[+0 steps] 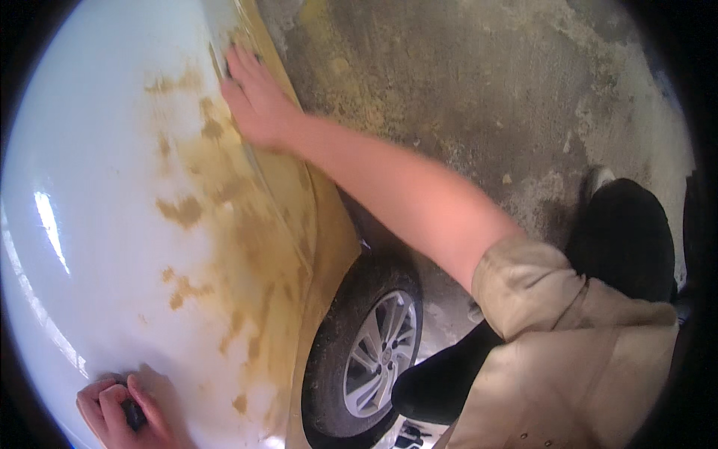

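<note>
Worn concrete floor (pixel 449 82) beneath a white car (pixel 112 224), seen from above.

The floor is grey-brown and rough, mottled with darker stains, paler worn areas and a yellowish patch close to the car's edge. A wheel (pixel 383 358) of the car, a dark tyre around a silver spoked rim, stands on it. Farther right is a pale shoe (pixel 600 178), partly hidden by a black trouser leg (pixel 628 232). A small pale fleck (pixel 506 179) lies between.

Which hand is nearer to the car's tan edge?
Right. The right hand is at the tan edge; the left hand is farther off, over the white paint.
</note>
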A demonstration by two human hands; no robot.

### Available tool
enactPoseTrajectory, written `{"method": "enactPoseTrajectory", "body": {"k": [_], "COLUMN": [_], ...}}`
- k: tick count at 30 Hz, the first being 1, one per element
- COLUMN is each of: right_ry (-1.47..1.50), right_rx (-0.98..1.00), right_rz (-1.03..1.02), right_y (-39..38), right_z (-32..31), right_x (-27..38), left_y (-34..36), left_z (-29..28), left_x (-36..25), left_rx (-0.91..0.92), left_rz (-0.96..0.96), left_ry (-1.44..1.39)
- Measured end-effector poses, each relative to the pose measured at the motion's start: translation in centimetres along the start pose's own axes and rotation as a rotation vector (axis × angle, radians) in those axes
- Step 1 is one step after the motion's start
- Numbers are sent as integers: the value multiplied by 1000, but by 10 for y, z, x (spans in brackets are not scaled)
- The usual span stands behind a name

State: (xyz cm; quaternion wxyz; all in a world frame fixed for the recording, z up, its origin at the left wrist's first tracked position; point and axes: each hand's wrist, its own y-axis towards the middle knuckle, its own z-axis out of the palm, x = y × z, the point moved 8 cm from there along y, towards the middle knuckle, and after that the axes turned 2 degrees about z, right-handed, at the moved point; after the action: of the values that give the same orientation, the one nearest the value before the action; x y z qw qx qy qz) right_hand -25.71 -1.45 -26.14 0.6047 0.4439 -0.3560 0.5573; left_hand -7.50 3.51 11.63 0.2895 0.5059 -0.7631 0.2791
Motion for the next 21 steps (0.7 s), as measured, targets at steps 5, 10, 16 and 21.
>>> {"method": "enactPoseTrajectory", "body": {"k": [5, 10, 16, 21], "right_ry": [-149, -73, 116, 577], "right_rx": [121, 194, 306, 512], "right_rz": [25, 22, -164, -390], "right_y": [-139, -229, -199, -161], "right_z": [-2, -29, -58, -42], "right_x": [25, 65, 144, 222], "left_y": [-4, 0, 3, 2], "left_z": [8, 10, 16, 46], "left_x": [-2, -16, -36, -63], "left_rx": [81, 35, 171, 408], "left_rz": [-51, -7, 85, 94], "left_ry": [29, 69, -80, -529]}}
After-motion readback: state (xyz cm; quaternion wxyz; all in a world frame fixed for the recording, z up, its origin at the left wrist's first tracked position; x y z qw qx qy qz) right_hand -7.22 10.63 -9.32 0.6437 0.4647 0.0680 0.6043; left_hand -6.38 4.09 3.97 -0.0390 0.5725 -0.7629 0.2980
